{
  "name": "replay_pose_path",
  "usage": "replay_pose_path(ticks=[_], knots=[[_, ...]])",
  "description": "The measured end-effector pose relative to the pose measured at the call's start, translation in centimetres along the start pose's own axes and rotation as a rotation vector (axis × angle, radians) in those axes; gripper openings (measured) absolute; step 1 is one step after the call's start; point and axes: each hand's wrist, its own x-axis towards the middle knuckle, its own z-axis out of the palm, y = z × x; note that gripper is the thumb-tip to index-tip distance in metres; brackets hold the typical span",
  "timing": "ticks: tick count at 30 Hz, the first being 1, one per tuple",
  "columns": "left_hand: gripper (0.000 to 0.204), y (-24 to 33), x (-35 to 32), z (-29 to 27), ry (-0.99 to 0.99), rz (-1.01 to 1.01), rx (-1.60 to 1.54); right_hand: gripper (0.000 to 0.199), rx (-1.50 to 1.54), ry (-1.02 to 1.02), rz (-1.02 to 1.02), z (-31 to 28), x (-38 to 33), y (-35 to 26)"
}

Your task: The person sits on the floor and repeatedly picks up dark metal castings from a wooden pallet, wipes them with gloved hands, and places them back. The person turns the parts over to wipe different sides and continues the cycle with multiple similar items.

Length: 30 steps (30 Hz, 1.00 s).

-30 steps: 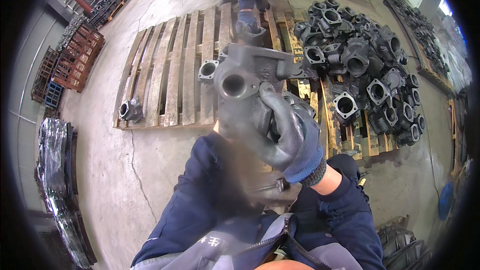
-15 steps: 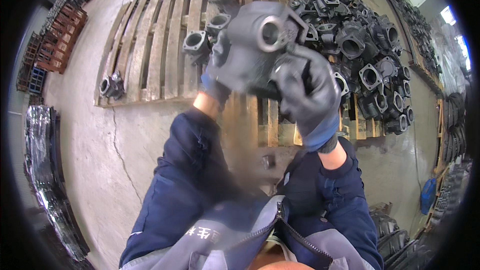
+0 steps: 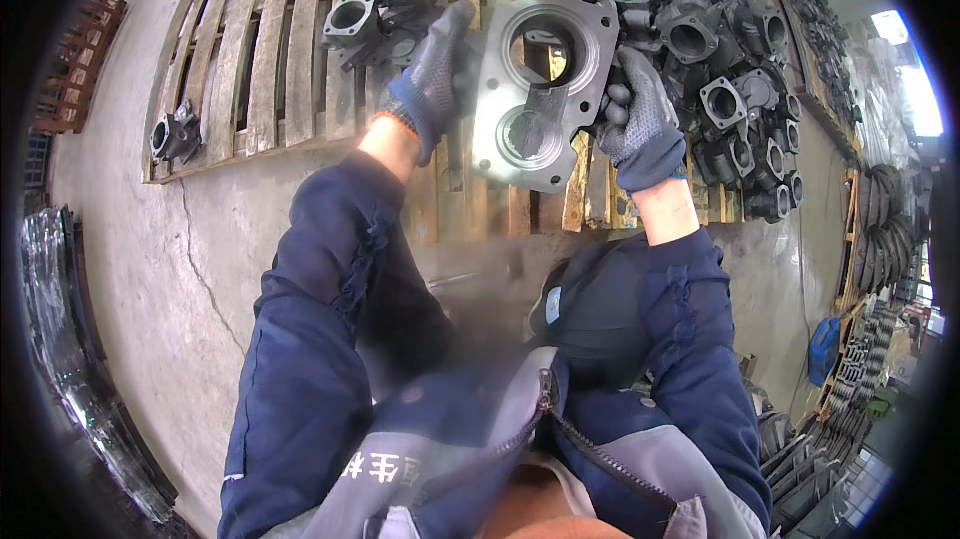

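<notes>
A heavy grey metal casting (image 3: 562, 109) hangs above the pallet between my two gloved hands. Its flat machined flange faces up, with a large round opening, a smaller round recess and bolt holes round the edge. My left hand (image 3: 432, 79) is against the casting's left side, fingers pointing away; blur partly hides the contact. Curled fingers of my right hand (image 3: 640, 119) grip the right edge. Left of the casting, smaller flanged castings (image 3: 352, 19) rest on the wooden pallet (image 3: 268, 69).
A large pile of dark castings (image 3: 690, 37) covers the pallet's right part. One single casting (image 3: 177, 134) sits at its near left corner. Wrapped dark stock (image 3: 62, 339) stands at far left; a blue container (image 3: 823, 351) is at right. Cracked concrete floor (image 3: 150, 269) lies around.
The casting has turned over: its round side port faced me before, and its flat flange shows now. Both hands have shifted their hold, and the view has moved slightly.
</notes>
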Motion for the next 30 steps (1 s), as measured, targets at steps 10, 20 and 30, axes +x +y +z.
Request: replay_pose_path(ticks=[10,20,30], knots=[[0.034,-12.6,-2.1,-1.0,0.043,0.071,0.489,0.018,-0.365,-0.077,0.054,-14.1,4.7,14.4],[0.046,-13.1,-2.9,-1.8,-0.019,-0.272,0.460,0.025,0.421,0.435,0.339,-12.1,-1.4,21.7],[0.079,-8.1,-3.8,4.4,-0.106,-0.107,1.448,0.048,0.082,0.047,0.121,-9.3,-2.4,18.7]])
